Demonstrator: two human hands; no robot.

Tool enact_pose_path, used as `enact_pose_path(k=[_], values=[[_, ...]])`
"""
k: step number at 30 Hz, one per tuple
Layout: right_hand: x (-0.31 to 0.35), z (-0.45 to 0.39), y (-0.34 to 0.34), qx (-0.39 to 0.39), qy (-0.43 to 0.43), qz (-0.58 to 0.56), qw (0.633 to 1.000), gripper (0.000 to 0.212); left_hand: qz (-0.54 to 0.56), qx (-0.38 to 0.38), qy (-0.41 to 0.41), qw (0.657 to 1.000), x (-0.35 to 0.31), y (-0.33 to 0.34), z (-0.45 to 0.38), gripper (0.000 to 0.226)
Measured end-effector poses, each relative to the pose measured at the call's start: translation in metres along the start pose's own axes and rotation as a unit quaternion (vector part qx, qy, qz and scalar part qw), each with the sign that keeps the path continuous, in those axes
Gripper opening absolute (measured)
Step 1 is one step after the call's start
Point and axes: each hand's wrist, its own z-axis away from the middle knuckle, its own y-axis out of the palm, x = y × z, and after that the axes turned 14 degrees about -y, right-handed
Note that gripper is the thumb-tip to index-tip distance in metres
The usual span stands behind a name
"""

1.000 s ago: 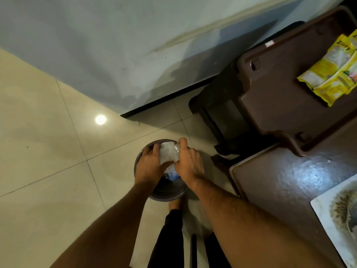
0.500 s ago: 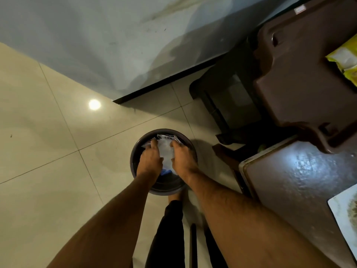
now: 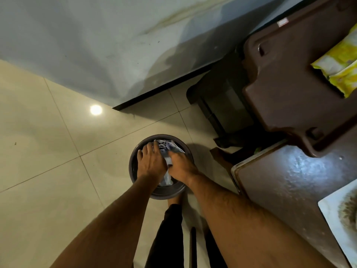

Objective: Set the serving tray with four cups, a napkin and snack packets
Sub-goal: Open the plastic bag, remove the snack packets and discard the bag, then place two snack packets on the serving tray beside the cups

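beside the brown chair (image 3: 289, 80), both hands (image 3: 166, 163) press flat on crumpled wrappers (image 3: 170, 147) inside the bin (image 3: 133, 171)

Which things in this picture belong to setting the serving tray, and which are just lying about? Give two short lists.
Belongs to the job:
yellow snack packets, lying on the brown chair
pale tray, on the dark table

Just there or unclear:
round bin on the floor
crumpled wrapper both hands push into it
left hand
right hand
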Motion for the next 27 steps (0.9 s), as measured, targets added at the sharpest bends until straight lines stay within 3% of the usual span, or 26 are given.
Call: enact_pose_path(k=[3,8,12,17,20,27], values=[[0.004,0.007,-0.021,-0.029,-0.041,0.046,0.998,0.076,-0.068,-0.065,0.059,0.994,-0.012,-0.016,0.009,0.092],[0.005,0.024,-0.059,-0.07,-0.074,0.147,0.984,0.091,-0.093,-0.144,0.09,0.981,-0.041,-0.048,0.025,0.081],[0.009,0.048,-0.091,-0.155,-0.125,0.249,0.948,0.086,-0.084,-0.227,0.128,0.962,-0.063,-0.072,0.042,0.077],[0.014,0.085,-0.139,-0.278,-0.162,0.277,0.905,0.087,-0.092,-0.324,0.189,0.922,-0.098,-0.113,0.069,0.088],[0.009,0.107,-0.173,-0.321,-0.181,0.296,0.881,0.081,-0.085,-0.403,0.248,0.877,-0.125,-0.138,0.082,0.068],[-0.036,0.15,-0.245,-0.405,-0.142,0.287,0.856,0.066,-0.018,-0.437,0.3,0.848,-0.227,-0.181,0.108,0.061]])
